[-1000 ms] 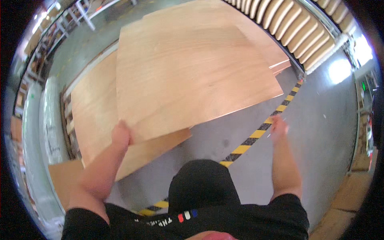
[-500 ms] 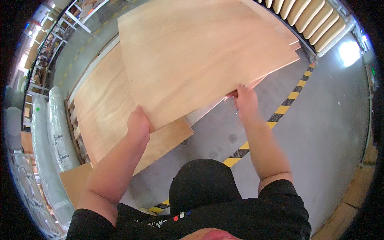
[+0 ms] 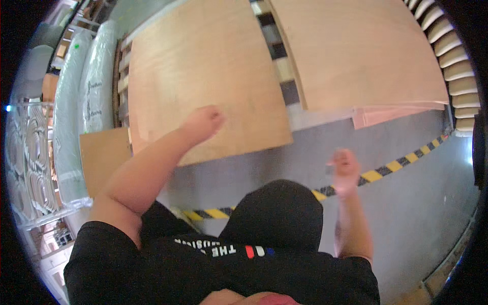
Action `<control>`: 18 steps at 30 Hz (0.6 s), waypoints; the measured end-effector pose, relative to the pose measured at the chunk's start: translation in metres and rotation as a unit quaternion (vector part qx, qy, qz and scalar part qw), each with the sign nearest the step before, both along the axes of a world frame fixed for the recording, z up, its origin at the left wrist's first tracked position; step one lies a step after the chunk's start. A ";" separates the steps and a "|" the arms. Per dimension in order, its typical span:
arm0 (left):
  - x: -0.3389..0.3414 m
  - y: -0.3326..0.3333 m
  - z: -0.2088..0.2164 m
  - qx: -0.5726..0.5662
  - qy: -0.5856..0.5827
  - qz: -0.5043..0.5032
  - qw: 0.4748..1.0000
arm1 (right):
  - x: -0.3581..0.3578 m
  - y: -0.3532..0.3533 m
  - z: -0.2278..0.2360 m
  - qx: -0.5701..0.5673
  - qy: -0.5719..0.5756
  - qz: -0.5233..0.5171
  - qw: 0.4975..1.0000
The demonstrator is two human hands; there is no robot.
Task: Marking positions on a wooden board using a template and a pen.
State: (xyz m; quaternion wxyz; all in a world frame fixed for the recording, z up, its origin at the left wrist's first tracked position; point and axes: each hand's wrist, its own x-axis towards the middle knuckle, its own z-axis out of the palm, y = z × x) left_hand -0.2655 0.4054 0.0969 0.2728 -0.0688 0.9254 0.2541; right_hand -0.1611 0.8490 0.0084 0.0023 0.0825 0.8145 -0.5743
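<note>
The left hand (image 3: 202,124) is hovering over the left plywood board (image 3: 203,66), fingers clenched; the right hand (image 3: 345,170) is hovering above grey floor (image 3: 406,218), finger state indeterminable through blur.

We see soft light over the wooden board (image 3: 213,71), with a pale shine on it. A white-blue glow (image 3: 470,151) sits at the right rim. The floor (image 3: 406,213) looks dimmer, and darker by the board's near edge. The hands (image 3: 203,123) (image 3: 345,168) are smeary, straight lines bend, and black fills the corners
</note>
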 end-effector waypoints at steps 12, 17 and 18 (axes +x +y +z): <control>0.197 -0.244 -0.159 -0.250 0.004 0.230 0.941 | -0.017 -0.140 -0.072 -0.366 -0.351 -0.029 0.861; 0.237 -0.397 -0.159 -0.334 -0.164 0.198 0.907 | -0.028 -0.169 -0.074 -0.431 -0.343 -0.031 0.834; 0.239 -0.404 -0.167 -0.399 -0.207 0.013 0.893 | -0.029 -0.166 -0.072 -0.413 -0.354 -0.039 0.839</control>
